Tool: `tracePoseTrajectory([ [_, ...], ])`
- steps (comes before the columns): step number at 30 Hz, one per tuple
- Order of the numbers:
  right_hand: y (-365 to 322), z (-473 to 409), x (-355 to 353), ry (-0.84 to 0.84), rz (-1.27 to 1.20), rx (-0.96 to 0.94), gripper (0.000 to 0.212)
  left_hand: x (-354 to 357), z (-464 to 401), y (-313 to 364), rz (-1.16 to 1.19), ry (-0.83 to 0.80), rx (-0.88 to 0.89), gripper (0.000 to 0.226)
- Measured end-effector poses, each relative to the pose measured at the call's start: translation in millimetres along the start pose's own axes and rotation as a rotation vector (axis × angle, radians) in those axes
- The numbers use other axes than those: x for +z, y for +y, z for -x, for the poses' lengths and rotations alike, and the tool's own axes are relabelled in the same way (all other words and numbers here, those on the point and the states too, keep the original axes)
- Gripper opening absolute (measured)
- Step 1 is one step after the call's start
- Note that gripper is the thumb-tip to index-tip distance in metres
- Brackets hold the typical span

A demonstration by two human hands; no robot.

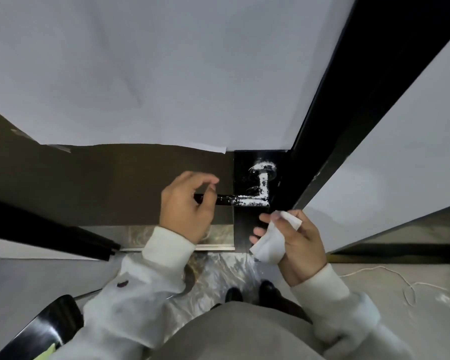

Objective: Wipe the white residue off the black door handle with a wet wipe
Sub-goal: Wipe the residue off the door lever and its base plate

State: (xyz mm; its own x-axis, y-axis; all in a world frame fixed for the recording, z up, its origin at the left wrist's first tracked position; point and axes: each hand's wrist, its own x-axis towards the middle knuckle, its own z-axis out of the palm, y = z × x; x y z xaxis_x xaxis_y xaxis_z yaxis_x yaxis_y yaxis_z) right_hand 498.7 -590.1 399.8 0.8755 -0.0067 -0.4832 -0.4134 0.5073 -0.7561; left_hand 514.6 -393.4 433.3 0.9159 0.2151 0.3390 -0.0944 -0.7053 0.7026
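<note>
Nearest the lens is the person's grey-clad lap (234, 331), with two cream sleeves running forward from it. Beyond stands the door (109, 183), its upper part covered by a pale sheet (140, 74) and its black frame (348, 100) rising at the right. On the black lock plate (244, 224) sits the door handle (247, 200), a rigid lever fixed to the door, its rosette, neck and inner bar crusted with white residue (263, 167). The left hand (185, 206) curls round the lever's free end, thumb and forefinger nearly meeting above it. The right hand (296, 237) hangs just below the handle's bend, its fingers pinching the wet wipe (270, 242), which does not touch the metal. That wipe looks light, limp and damp, so it likely needs bunching over the fingertips to press firmly. Steadying the smooth lever at its cleaner outer end seems sensible.
</note>
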Motion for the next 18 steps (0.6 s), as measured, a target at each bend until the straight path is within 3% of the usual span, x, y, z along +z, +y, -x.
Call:
tracePoseTrajectory([
  [4, -9, 1, -1, 0.107, 0.352, -0.344, 0.008, 18, -8, 0, -0.049, -0.154, -0.075, 0.021],
  [7, -9, -4, -6, 0.134, 0.739, -0.654, 0.012, 20, -6, -1, -0.044, -0.135, -0.125, 0.027],
  [10, -8, -8, -5, 0.133, 0.950, -0.953, 0.021, 21, -6, 0, -0.023, -0.137, -0.151, 0.028],
  [18, -4, -16, -8, -0.075, 1.157, -1.189, 0.030, 25, -4, 3, -0.018, -0.103, -0.191, 0.032],
])
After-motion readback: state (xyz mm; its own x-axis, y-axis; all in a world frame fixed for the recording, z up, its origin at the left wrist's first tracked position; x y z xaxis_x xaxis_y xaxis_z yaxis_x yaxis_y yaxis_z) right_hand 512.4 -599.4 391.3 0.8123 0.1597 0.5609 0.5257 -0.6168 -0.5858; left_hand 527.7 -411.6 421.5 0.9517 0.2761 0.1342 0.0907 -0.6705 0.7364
